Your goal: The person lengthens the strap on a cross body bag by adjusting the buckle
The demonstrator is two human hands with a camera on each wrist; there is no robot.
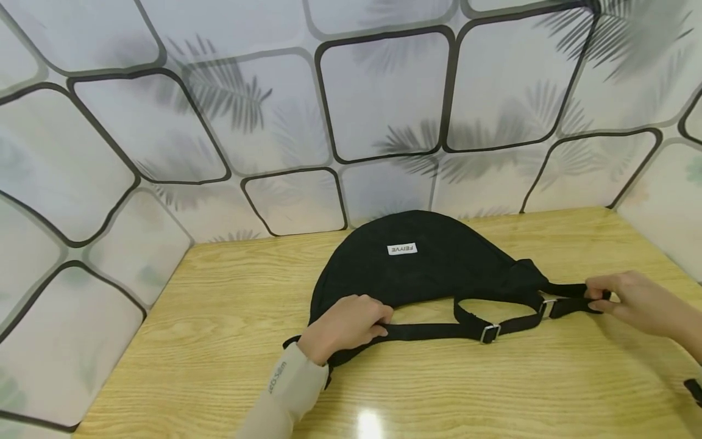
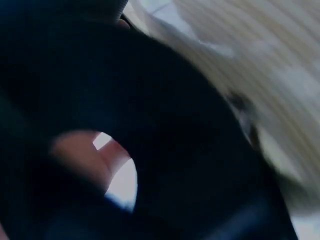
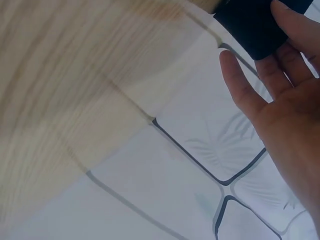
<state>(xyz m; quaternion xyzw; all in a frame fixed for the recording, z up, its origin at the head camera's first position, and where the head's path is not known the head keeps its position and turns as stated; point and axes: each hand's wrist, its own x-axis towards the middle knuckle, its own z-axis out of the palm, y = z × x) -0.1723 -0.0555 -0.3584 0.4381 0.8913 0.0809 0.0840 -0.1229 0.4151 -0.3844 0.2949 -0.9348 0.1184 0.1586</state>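
A black crescent-shaped shoulder bag [image 1: 439,268] with a small white label [image 1: 402,249] lies on the wooden table, its label upside down to me. Along its near side runs a black strap [image 1: 428,331] with metal buckles [image 1: 490,333]. My left hand [image 1: 348,326] grips the strap near the bag's left end. At the far right my right hand [image 1: 631,302] pinches the strap's looped end between thumb and fingers, and black webbing [image 3: 260,30] shows there in the right wrist view. Dark, blurred fabric [image 2: 175,125] fills most of the left wrist view.
The wooden table [image 1: 208,341] has a bright reflection near its front edge. A patterned wall covering [image 1: 384,97] with dark outlines and leaf prints stands behind the bag and along both sides. A small black object [image 1: 693,390] shows at the right edge.
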